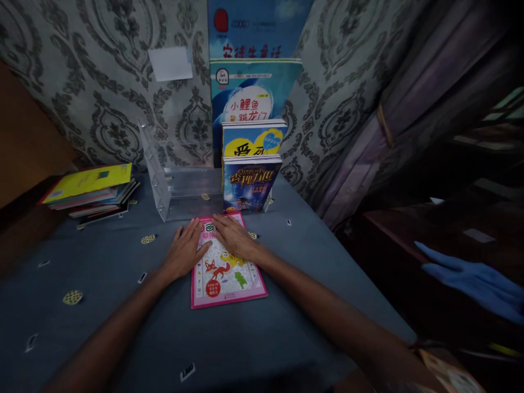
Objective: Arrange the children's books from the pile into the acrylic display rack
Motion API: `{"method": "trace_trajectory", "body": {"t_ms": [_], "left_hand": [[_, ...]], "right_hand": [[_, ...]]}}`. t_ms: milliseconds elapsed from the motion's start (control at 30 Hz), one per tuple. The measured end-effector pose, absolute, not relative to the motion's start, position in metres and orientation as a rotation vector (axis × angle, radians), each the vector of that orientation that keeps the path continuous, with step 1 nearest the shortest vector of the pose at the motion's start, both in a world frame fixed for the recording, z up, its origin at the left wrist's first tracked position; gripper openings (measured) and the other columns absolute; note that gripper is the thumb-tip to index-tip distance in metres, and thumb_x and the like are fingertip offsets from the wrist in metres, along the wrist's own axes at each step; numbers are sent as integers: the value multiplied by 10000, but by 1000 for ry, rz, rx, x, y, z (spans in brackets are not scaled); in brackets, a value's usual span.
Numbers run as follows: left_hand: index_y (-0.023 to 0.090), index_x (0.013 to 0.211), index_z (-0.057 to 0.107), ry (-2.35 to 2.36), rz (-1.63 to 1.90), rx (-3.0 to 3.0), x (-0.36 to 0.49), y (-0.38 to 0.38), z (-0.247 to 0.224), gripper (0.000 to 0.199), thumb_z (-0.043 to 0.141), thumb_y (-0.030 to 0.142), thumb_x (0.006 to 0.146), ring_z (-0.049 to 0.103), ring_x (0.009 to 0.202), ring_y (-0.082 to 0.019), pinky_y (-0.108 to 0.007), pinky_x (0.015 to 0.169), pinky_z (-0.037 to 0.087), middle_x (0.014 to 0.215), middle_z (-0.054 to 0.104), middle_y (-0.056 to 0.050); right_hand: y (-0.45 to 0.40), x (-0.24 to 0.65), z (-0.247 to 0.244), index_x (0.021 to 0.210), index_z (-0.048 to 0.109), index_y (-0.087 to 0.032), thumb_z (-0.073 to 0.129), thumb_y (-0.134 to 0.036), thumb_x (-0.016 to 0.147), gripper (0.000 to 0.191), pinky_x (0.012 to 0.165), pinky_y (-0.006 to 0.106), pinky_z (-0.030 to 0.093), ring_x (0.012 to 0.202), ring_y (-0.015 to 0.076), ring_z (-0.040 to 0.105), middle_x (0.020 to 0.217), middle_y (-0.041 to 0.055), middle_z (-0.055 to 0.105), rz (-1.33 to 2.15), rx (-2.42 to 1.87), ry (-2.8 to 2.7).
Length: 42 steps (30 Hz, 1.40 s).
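Note:
A pink-bordered children's book [223, 281] lies flat on the table, with a fox and other cartoon animals on its cover. My left hand [187, 248] rests on its upper left side, fingers stretched out. Across the upper right part lies my right hand [234, 236], also flat with the fingers extended. Both hands cover some of the title. Just beyond the fingertips is a clear plastic stepped rack [188, 188]. On the rack's right side several books stand upright in tiers, with a dark blue book [250, 183] at the front.
At the back left a stack of thin books [92, 185] lies under a yellow cover. A patterned wall holds a white card [170, 63]. A tied curtain [360, 120] hangs beyond the table's right edge, and a blue glove-like shape [475, 281] shows at far right.

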<state>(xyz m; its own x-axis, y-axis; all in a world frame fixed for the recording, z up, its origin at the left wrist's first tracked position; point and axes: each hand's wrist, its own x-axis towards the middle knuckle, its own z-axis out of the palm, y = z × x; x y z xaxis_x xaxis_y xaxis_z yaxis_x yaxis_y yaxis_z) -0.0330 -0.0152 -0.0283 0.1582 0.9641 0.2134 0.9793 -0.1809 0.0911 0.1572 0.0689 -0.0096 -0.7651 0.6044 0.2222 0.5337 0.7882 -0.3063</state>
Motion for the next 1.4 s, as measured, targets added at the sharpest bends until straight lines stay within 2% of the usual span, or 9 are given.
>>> {"method": "trace_trajectory", "body": {"t_ms": [100, 267, 567, 800, 1033, 1400], "left_hand": [[115, 1508, 386, -1969, -338, -2333, -33, -15, -29, 635, 316, 521, 1024, 291, 1517, -274, -509, 1196, 296, 1608, 362, -168], [108, 1513, 374, -1987, -318, -2349, -33, -16, -26, 644, 307, 525, 1027, 282, 1520, -275, -513, 1199, 288, 1616, 340, -175], [116, 1518, 364, -1981, -306, -2387, -33, -17, -17, 654, 296, 537, 1023, 297, 1511, -301, -538, 1189, 297, 1604, 363, -177], [117, 1541, 339, -1987, -261, -2464, -36, -20, -13, 702, 232, 579, 1023, 250, 1529, -289, -539, 1209, 244, 1626, 317, -165], [149, 1561, 307, -1874, -252, -2536, -37, -51, -11, 682, 224, 571, 1032, 278, 1522, -262, -527, 1213, 254, 1629, 321, -140], [191, 1549, 347, -1789, -220, -2607, -34, -93, -4, 659, 243, 588, 1033, 314, 1508, -256, -528, 1217, 269, 1623, 346, -108]], "right_hand": [[77, 182, -13, 1450, 520, -156, 400, -308, 1041, 453, 1220, 479, 296, 1448, 235, 427, 1535, 146, 488, 307, -932, -2640], [84, 208, -17, 1462, 514, -163, 426, -314, 1024, 471, 1214, 485, 310, 1432, 246, 449, 1529, 137, 499, 348, -1081, -2571], [82, 207, -15, 1458, 515, -169, 432, -290, 1020, 462, 1211, 483, 304, 1432, 240, 446, 1534, 126, 497, 368, -1098, -2560], [77, 205, -11, 1468, 500, -180, 423, -292, 1029, 459, 1220, 512, 268, 1450, 243, 420, 1556, 115, 469, 382, -1126, -2555], [73, 203, -6, 1478, 478, -126, 436, -262, 1031, 468, 1232, 495, 244, 1463, 240, 398, 1568, 127, 447, 365, -1182, -2582], [74, 204, -12, 1467, 492, -167, 405, -292, 1038, 455, 1213, 517, 272, 1449, 239, 418, 1563, 114, 459, 331, -1139, -2557]]}}
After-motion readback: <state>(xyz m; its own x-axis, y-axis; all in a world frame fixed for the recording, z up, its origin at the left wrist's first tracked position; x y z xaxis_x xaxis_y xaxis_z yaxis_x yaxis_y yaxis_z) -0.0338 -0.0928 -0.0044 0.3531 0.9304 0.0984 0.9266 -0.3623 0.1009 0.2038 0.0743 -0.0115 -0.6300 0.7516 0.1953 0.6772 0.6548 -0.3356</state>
